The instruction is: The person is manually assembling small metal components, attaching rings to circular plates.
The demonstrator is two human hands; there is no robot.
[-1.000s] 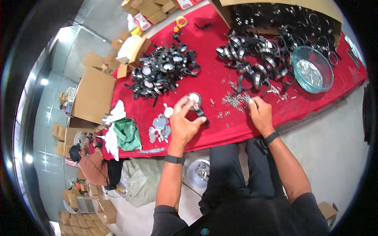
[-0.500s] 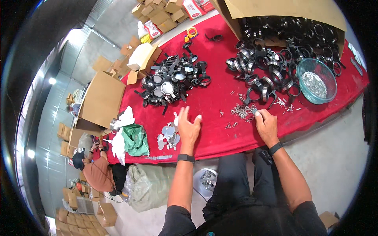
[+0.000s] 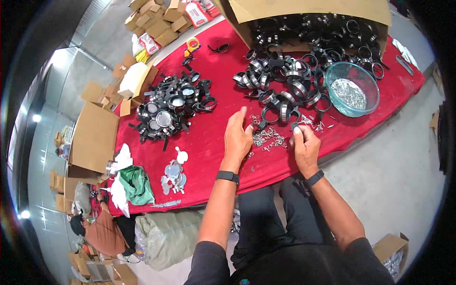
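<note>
My right hand point(image 3: 306, 148) is closed, thumb and fingertips pinching the dark tab point(image 3: 294, 126) of a black ring clamp beside the front of the clamp pile. My left hand point(image 3: 237, 141) is held over the red cloth with its fingers apart and nothing visible in it. Between the hands lie several small metal clips point(image 3: 270, 138), with thin metal pins point(image 3: 311, 122) just beyond my right hand. A heap of black ring clamps with silver bands point(image 3: 298, 89) spreads behind them. Left of my left hand are loose grey discs point(image 3: 174, 175).
A teal basket point(image 3: 373, 102) of metal pieces stands at the right, below an open carton point(image 3: 311, 10) of clamps. Black parts with round discs point(image 3: 164, 118) form a pile at left. A green bag point(image 3: 137, 183) lies near another person point(image 3: 107, 232) at the table's left end.
The view has swung right, so the table's contents sit further left. My left hand has moved from beside the grey discs to the metal clips, nearer my right hand, which keeps its pinch.
</note>
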